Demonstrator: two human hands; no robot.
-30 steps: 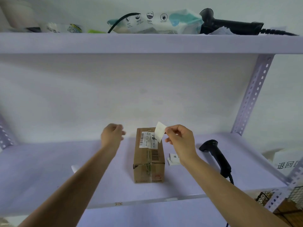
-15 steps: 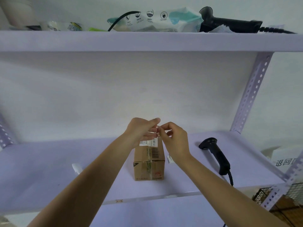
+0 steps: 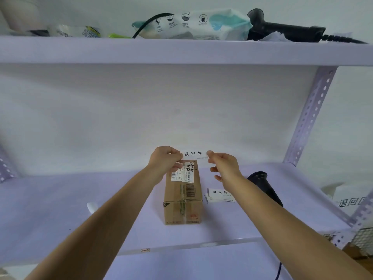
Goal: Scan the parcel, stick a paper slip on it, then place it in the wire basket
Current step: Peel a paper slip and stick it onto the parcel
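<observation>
since a moment ago both hands have drawn apart, stretching the paper slip (image 3: 193, 154) flat between them; left hand (image 3: 166, 161) pinches its left end, right hand (image 3: 223, 166) its right end, other fingers loosely spread; it reads 退回件, held above the cardboard parcel's (image 3: 183, 196) far end; more slips (image 3: 219, 195) and a black scanner (image 3: 264, 186) lie right of the parcel on the shelf (image 3: 60, 211); wire basket (image 3: 363, 238) at lower right.

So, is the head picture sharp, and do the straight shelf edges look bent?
Head view: the paper slip and the parcel read clearly; both forearms near the bottom edge look soft; the upper shelf bows slightly from the wide lens; lighting is even, without glare.
</observation>
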